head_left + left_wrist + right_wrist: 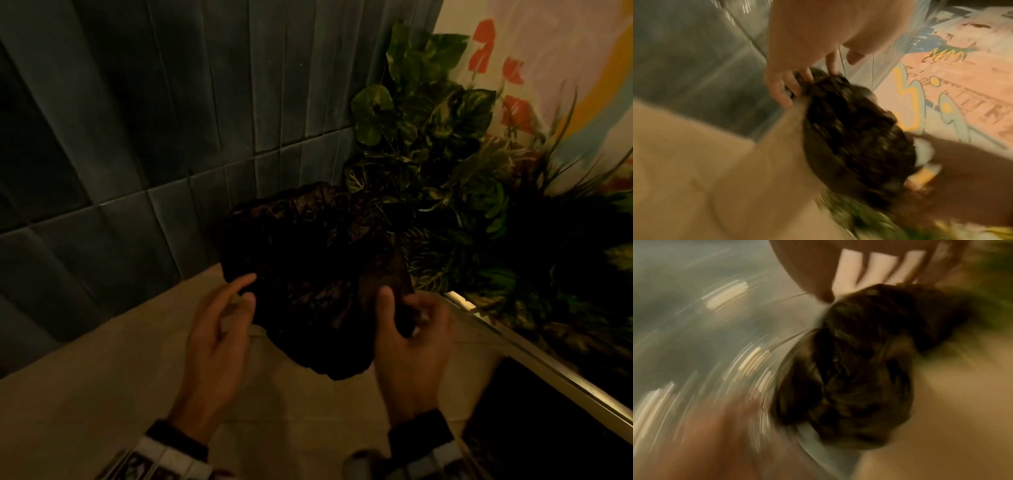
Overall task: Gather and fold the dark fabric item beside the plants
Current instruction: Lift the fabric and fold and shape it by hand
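Observation:
The dark, patterned fabric item [308, 267] is bunched up and lifted off the beige ledge [102, 394], right next to the plants [428, 154]. My left hand [248, 289] pinches its left edge between thumb and forefinger; the left wrist view shows my fingers [805, 74] curled onto that edge of the fabric [849, 138]. My right hand [400, 305] grips the lower right part, thumb on the front and fingers curled behind. In the right wrist view everything is motion-blurred, with the fabric [859, 378] hanging below my fingers [849, 267].
A teal tiled wall [137, 137] stands close behind the ledge. Leafy plants fill the right corner under a colourful painted wall [548, 51]. A metal rail [548, 363] runs along the ledge's right side, with a dark space beyond it.

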`<state>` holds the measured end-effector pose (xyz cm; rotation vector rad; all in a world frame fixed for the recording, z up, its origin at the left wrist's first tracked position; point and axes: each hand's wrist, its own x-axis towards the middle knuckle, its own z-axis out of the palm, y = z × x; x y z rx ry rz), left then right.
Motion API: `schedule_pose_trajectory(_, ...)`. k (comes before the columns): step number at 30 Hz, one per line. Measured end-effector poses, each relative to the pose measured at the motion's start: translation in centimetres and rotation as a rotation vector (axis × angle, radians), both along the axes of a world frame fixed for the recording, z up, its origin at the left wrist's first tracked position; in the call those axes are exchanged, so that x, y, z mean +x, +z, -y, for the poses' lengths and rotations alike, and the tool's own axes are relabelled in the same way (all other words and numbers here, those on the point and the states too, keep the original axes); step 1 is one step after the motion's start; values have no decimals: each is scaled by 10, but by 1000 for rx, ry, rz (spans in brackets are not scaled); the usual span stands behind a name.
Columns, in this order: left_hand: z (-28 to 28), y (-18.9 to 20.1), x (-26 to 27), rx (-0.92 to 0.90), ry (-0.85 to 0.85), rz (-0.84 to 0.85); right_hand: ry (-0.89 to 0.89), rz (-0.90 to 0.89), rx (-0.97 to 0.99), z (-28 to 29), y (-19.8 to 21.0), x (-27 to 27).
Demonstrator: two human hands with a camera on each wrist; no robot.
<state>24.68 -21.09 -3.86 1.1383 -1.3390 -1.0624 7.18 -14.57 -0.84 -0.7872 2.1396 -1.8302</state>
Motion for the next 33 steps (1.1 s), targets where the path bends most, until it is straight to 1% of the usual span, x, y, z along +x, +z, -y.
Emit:
schedule_pose_trajectory(1,-5,-1,-6,53,9,-42,9,283,81,2,-9,-9)
schedule_pose_trajectory(2,-9,-1,-11,113,15,-83,51,492,179,3,-16,-14)
schedule_pose_trajectory(3,-11,0,-16,167,18,-117,113,627,271,3,-19,-14)
schedule_pose_trajectory(4,-10,0,-20,211,9,-148,179,719,324,3,-22,-14)
schedule_pose_trajectory(5,-10,-1,-23,247,-7,-179,246,798,326,3,-25,-11)
schedule_pose_trajectory(7,-8,-2,-25,301,-40,-241,382,956,261,5,-27,-3)
schedule_pose_trajectory(9,-3,-6,-25,357,-51,-283,485,1053,215,10,-25,5)
schedule_pose_trajectory(11,4,-8,-23,437,-71,-325,543,1063,197,16,-23,11)
schedule_pose_trajectory(12,7,-7,-23,474,-91,-343,538,1063,199,19,-22,14)
schedule_pose_trajectory(13,10,-6,-22,487,-109,-330,503,1074,220,21,-23,17)
schedule_pose_trajectory(15,14,-5,-19,464,-99,-245,403,1104,324,25,-27,19)
schedule_pose_trajectory(16,14,-5,-18,456,-82,-219,386,1117,363,26,-30,19)
schedule_pose_trajectory(17,14,-5,-17,460,-79,-211,406,1134,354,27,-32,21)
schedule_pose_trajectory(19,13,-5,-17,484,-123,-214,534,1166,209,29,-41,25)
schedule_pose_trajectory(20,12,-6,-18,493,-146,-241,574,1173,135,32,-48,27)
schedule_pose_trajectory(21,11,-7,-20,496,-164,-283,569,1178,66,35,-55,28)
schedule_pose_trajectory(23,10,-10,-24,483,-186,-337,503,1188,-5,40,-63,30)
schedule_pose_trajectory(26,9,-14,-30,444,-186,-315,455,1171,-10,43,-67,31)
schedule_pose_trajectory(28,9,-17,-32,437,-170,-320,480,1145,-25,42,-68,31)
schedule_pose_trajectory(33,11,-23,-39,444,-144,-360,451,1093,-171,44,-72,28)
